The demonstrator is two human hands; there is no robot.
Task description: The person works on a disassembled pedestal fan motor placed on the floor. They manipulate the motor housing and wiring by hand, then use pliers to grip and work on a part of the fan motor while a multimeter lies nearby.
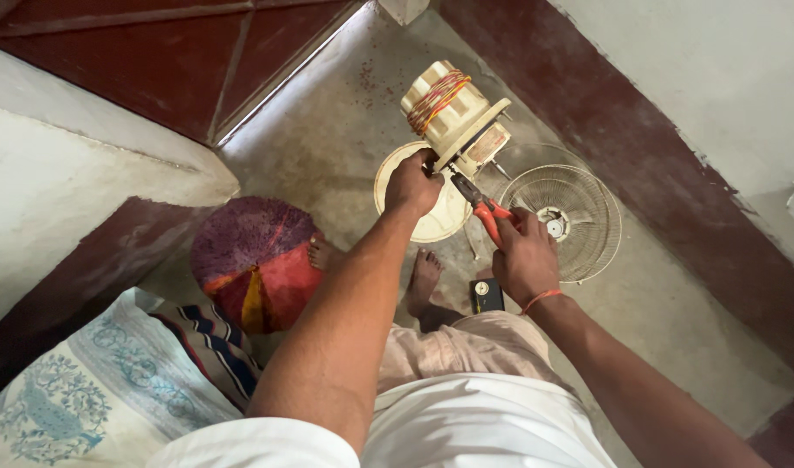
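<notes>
A cream-coloured fan motor housing (pixel 453 111), bound with red and yellow thread, stands raised on its pedestal. My left hand (pixel 412 185) grips the lower edge of the housing. My right hand (pixel 524 257) holds red-handled pliers (pixel 481 206) whose dark jaws point up at the underside of the housing. A red thread band circles my right wrist.
A wire fan grille (pixel 570 212) lies on the concrete floor to the right, and the round cream fan base (pixel 431 227) sits beneath the motor. A small black device (pixel 486 296) lies by my feet. A multicoloured round mat (pixel 254 260) and patterned cloth (pixel 111 390) are at left. Walls close in on both sides.
</notes>
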